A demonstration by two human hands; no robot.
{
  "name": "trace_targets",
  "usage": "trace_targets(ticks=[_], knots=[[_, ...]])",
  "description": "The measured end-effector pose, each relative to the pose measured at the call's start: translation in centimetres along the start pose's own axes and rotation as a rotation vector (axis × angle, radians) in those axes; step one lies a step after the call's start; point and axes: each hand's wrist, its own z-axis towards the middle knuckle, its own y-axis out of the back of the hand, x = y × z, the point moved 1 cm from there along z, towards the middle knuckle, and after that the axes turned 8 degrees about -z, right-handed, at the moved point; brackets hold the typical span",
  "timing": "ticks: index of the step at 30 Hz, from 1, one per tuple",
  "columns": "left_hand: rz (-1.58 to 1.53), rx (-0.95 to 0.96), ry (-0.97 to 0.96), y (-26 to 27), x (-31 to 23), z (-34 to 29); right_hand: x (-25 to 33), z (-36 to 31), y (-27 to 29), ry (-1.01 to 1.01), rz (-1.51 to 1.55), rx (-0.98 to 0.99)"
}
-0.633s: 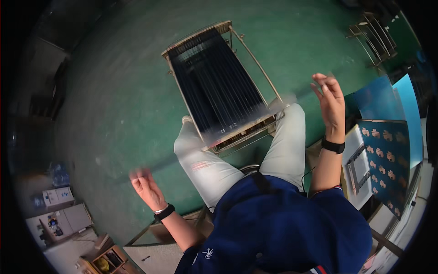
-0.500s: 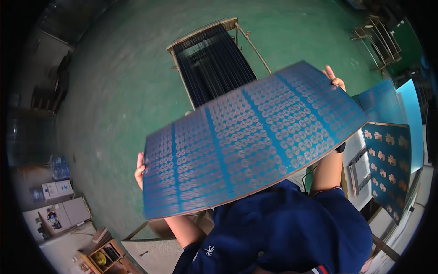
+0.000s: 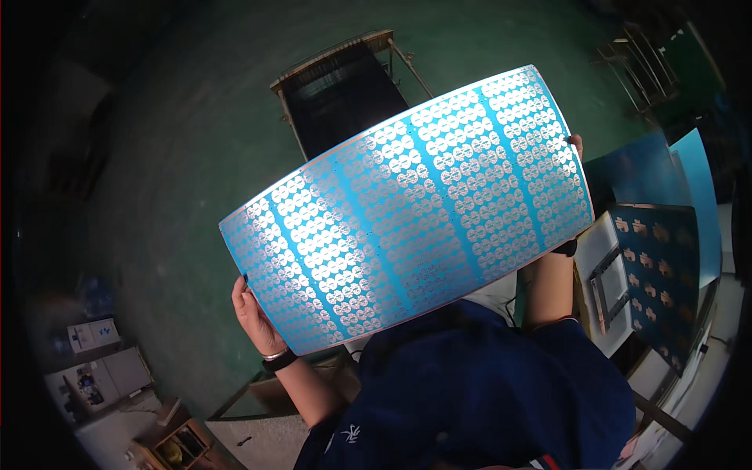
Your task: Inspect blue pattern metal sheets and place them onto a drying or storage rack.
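Note:
A large rectangular panel (image 3: 415, 211), blue with rows of shiny copper-coloured round patterns, is held up in front of my body, its right end higher than its left. My left hand (image 3: 257, 319) grips the panel's left short edge, and a bracelet and a dark band circle that wrist. On the opposite short edge is my right hand (image 3: 577, 147); only a few fingertips show, the rest being hidden behind the panel. Bright light glares off much of the panel's face. Both hands are closed on its edges.
Beyond the panel, a slatted rack (image 3: 337, 94) stands on the green floor (image 3: 180, 157). At right, more blue panels (image 3: 658, 266) lean near a white-surfaced frame (image 3: 607, 286). A metal rack (image 3: 638, 70) is far right. Lower left hold cabinets (image 3: 106, 376) and a wooden box (image 3: 184, 450).
The panel has tilted so its face turns more toward me and catches bright glare. It has shifted slightly left, and more of my left hand and wrist shows. The surroundings look darker.

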Motion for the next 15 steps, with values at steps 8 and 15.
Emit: trace_targets(ticks=[8,15], knots=[[-0.099,-0.095,0.18,-4.0,0.2,-0.4,-1.0,-1.4,-2.5,0.245,-0.06,-0.082],[-0.064,-0.138,0.512,1.7,5.5,-0.8,-2.7,-0.5,-2.9,0.17,0.003,0.112]])
